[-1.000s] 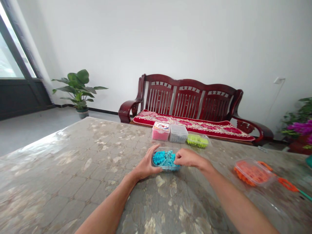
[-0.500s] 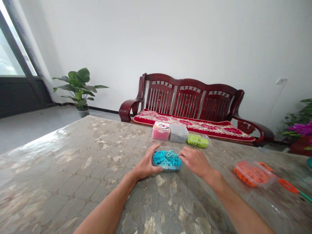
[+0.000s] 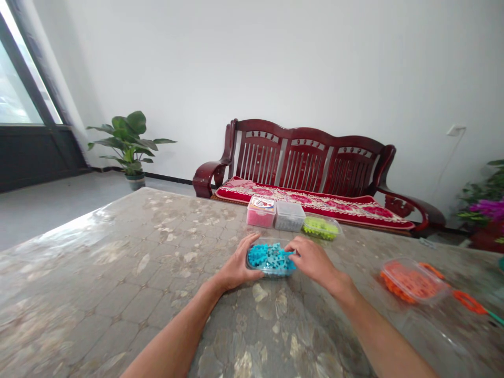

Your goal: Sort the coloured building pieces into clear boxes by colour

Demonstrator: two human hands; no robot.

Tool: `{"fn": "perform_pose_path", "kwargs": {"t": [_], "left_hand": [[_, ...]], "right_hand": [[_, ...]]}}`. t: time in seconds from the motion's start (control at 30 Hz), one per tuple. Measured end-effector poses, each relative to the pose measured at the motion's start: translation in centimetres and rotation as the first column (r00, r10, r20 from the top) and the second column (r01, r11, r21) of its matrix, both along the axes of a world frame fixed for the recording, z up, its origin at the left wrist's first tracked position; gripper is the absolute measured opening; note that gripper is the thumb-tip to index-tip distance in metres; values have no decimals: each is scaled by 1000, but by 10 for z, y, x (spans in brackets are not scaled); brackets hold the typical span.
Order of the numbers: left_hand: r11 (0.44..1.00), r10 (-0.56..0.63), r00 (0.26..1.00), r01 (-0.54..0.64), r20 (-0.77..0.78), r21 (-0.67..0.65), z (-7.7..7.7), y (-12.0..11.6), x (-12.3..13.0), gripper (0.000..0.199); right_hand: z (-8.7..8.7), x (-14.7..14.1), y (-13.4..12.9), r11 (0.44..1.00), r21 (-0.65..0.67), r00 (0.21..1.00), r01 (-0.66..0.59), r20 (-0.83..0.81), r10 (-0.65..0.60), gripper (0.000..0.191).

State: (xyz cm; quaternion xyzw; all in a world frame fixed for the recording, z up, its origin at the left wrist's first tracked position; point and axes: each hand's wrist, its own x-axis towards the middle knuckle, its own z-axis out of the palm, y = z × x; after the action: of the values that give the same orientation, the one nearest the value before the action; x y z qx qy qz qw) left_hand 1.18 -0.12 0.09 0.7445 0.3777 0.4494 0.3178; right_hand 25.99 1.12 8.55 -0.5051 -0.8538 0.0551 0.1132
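Note:
A clear plastic box (image 3: 271,273) full of blue interlocking plastic pieces (image 3: 270,257) stands on the table in front of me. My left hand (image 3: 240,262) grips its left end, thumb along the near side and fingers at the far side. Over the box's right end, my right hand (image 3: 309,257) has its fingers curled down among the blue pieces. Thumb and forefinger look pinched on a piece at the rim, though the fingertips partly hide it.
Behind the box stand a pink-filled box (image 3: 261,212), a grey-filled box (image 3: 290,216) and an open box of yellow-green pieces (image 3: 321,227). To the right are a box of orange pieces (image 3: 413,281), joined orange pieces (image 3: 468,302) and a faint clear lid (image 3: 433,336). A wooden bench (image 3: 307,157) stands beyond the table (image 3: 129,273).
My right hand has shifted slightly left and further over the blue pieces. Some blue pieces lie differently. The left hand keeps its hold on the box.

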Motion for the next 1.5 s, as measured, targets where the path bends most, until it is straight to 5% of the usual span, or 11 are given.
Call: {"fn": "perform_pose_path", "kwargs": {"t": [0.33,0.73,1.07,1.5], "left_hand": [[1000,1,1000,-1,-8,0,-1,0,0,97],[1000,-4,1000,4,-19,7,-1,0,-1,96],[1000,-14,1000,14,-2,21,-7,3,-1,96],[1000,-5,1000,5,-14,16,-4,2,-1,96]], "right_hand": [[8,-5,1,998,-26,981,-53,187,57,19],[9,-5,1,994,-85,989,-63,127,74,26],[24,-15,5,992,-96,928,-81,355,110,19],[40,-25,-2,1000,23,889,-1,458,-10,24]]}}
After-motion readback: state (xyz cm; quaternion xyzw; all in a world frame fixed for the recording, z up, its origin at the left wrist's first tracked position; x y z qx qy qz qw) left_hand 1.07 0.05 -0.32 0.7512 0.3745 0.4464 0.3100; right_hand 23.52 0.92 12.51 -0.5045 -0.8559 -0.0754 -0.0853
